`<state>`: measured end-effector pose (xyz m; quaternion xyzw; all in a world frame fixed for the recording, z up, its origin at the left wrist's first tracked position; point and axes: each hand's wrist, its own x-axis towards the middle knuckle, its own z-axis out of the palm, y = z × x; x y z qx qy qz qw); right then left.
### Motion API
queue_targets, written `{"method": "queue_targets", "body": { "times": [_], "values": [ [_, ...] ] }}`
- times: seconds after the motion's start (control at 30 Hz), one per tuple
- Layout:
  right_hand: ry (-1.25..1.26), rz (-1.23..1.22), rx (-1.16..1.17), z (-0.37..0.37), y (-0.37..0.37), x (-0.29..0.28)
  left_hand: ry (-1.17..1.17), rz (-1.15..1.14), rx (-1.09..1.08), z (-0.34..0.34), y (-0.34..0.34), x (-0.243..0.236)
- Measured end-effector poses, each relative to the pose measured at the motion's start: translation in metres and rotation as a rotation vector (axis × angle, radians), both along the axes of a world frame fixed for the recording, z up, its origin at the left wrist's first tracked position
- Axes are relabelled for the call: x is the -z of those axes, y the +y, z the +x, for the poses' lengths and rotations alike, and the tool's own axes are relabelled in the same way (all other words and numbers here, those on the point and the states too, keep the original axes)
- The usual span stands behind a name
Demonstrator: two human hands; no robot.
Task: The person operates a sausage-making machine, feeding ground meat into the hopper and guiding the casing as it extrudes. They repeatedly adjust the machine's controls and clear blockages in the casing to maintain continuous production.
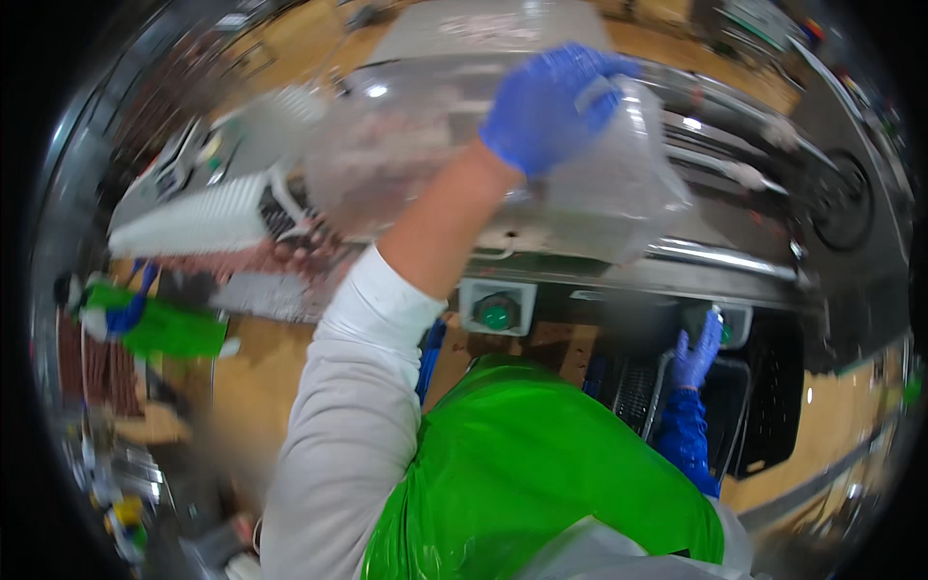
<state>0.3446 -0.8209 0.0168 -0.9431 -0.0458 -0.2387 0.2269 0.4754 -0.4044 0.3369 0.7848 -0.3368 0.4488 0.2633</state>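
Observation:
My left hand (556,108), in a blue glove, reaches far forward over the machine. Its fingers are curled at the upper edge of a clear plastic cover (628,184), which spreads to both sides of my wrist. Through the cover I make out blurred pale pink pieces on the surface behind. Low on the right, my right hand (698,356), also gloved in blue, has its fingers stretched out. It reaches up beside a pale switch box with a green button (727,329). Whether its fingertips touch the box, I cannot tell.
Another switch box with a green button (496,312) sits at the machine's front edge. Metal rollers (725,256) run to the right. Black crates (768,406) stand below my right hand. At left are a white ribbed conveyor (193,222), pink meat pieces (290,251) and a co-worker's green apron (174,327).

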Motion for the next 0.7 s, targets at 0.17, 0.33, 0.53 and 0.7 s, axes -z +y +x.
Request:
{"method": "queue_targets", "body": {
  "times": [0.17,0.33,0.53,0.7],
  "values": [
    [-0.05,0.026,-0.17,0.01,0.017,-0.007,0.339,-0.031,0.184,-0.136,0.029,0.092],
    [0.047,0.049,-0.579,0.004,0.081,-0.037,0.761,-0.001,-0.046,-0.247,0.08,0.202],
    [0.084,0.143,-0.972,-0.008,0.199,-0.084,1.18,-0.15,-0.434,-0.366,0.161,0.278],
    [0.107,0.149,-1.265,-0.034,0.354,-0.111,1.351,-0.221,-0.687,-0.449,0.247,0.308]
  ]
}}
